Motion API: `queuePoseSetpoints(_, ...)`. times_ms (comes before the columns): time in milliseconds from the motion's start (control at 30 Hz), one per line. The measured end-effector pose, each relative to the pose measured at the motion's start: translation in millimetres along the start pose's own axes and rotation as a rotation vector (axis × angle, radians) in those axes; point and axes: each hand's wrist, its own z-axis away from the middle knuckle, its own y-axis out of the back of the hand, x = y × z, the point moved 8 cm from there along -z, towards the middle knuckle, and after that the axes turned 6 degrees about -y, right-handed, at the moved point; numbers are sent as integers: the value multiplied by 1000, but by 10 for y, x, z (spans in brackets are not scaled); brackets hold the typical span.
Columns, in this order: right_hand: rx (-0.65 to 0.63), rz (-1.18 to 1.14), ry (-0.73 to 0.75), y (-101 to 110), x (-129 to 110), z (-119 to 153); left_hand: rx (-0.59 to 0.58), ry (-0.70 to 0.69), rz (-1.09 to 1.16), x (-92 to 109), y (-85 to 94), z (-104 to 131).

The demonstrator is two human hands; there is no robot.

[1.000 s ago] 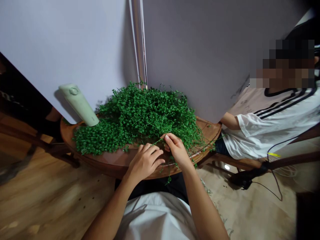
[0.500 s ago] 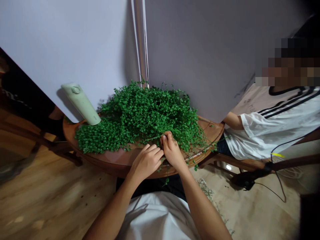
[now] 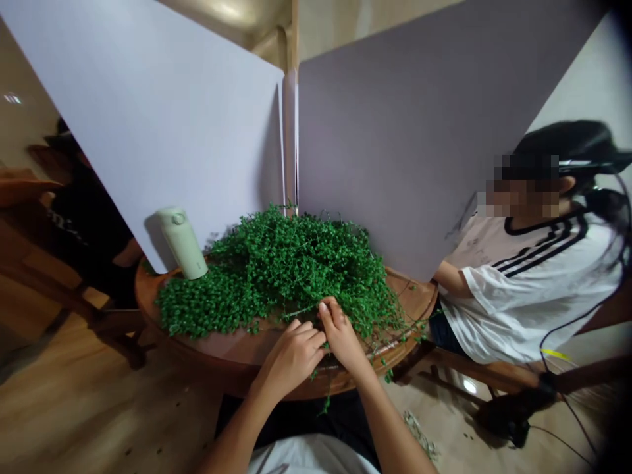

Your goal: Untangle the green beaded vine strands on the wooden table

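Observation:
A big heap of green leafy sprigs (image 3: pixel 306 257) lies on the round wooden table (image 3: pixel 237 355), with a lower, denser pile (image 3: pixel 207 306) on its left. My right hand (image 3: pixel 340 329) pinches a thin green stem (image 3: pixel 302 311) at the heap's front edge. Close beside it, my left hand (image 3: pixel 296 352) has its fingers curled and pressed together near the table's front edge; what they hold, if anything, is hidden. Loose sprigs hang over the edge below and right of my hands.
A pale green bottle (image 3: pixel 182 243) stands at the left. Two tall panels (image 3: pixel 197 131) rise behind the heap. A person in a white shirt (image 3: pixel 533 283) sits at the right, another in black (image 3: pixel 89 230) at the left. A black cable (image 3: pixel 567 408) hangs at the right.
The view has tilted up, so everything sits lower and more of the background shows. My hands stay close together at the heap's front, with little change in their grip.

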Motion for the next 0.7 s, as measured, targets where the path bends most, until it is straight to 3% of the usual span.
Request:
queuePoseSetpoints(167, 38, 18, 66, 36, 1, 4, 14, -12, 24, 9, -2, 31)
queuePoseSetpoints(467, 292, 8, 61, 50, 221, 26, 35, -7, -8, 15, -68, 55)
queuePoseSetpoints(700, 350, 71, 65, -19, 317, 74, 78, -23, -13, -14, -96, 60)
